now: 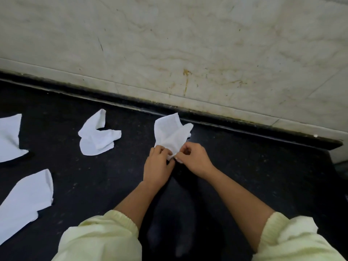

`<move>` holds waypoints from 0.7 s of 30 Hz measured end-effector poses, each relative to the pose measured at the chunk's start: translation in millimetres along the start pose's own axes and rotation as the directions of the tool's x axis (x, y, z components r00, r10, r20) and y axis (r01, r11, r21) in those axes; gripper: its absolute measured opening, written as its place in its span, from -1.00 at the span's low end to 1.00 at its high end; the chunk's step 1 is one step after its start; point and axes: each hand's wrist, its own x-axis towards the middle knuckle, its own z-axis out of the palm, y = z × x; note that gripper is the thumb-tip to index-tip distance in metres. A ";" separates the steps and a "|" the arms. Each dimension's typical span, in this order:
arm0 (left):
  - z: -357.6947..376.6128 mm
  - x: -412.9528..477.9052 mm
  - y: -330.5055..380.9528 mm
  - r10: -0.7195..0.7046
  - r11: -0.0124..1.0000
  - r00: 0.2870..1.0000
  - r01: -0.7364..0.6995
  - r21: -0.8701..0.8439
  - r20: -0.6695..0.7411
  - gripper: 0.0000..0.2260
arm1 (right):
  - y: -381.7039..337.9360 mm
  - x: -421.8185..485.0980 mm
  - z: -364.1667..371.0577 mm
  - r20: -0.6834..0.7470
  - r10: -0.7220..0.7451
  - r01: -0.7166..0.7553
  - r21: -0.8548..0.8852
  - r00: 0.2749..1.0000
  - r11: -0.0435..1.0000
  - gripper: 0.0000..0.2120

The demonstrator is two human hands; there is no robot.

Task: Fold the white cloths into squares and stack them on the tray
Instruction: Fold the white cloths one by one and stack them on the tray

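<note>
My bench looks like a domestic or service kitchen counter, dark speckled stone countertop (263,176), raised black lip along the back edge, veined marble-look wall tiles (188,44) behind it, yellow-brown drip stain (186,81) on tile.

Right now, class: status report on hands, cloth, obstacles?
Left hand and right hand pinch one cloth. Three loose cloths left. Nothing blocking; no tray visible.
</note>
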 end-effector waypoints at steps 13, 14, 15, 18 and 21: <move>-92.2 -39.3 16.1 0.026 0.969 0.996 -0.047 -0.242 -0.089 -0.84 | -58.2 -54.3 -56.0 -0.128 -0.031 0.080 0.401 0.991 0.912 -0.80; -100.8 -44.3 17.7 0.046 0.972 0.997 -0.059 -0.229 -0.062 -0.82 | -59.4 -61.3 -62.6 -0.131 -0.011 0.065 0.415 0.991 0.907 -0.76; -108.9 -47.7 18.9 0.059 0.974 0.998 -0.063 -0.216 -0.028 -0.78 | -59.3 -67.1 -68.6 -0.132 0.003 0.054 0.426 0.991 0.903 -0.76; -128.9 -52.7 20.7 0.043 0.976 0.998 -0.031 -0.216 0.055 -0.75 | -58.1 -82.2 -83.9 -0.161 0.043 0.033 0.437 0.986 0.899 -0.79; -143.1 -52.5 20.0 0.077 0.966 0.992 -0.049 -0.252 0.101 -0.78 | -53.0 -89.5 -96.2 -0.181 0.103 -0.005 0.473 0.978 0.881 -0.78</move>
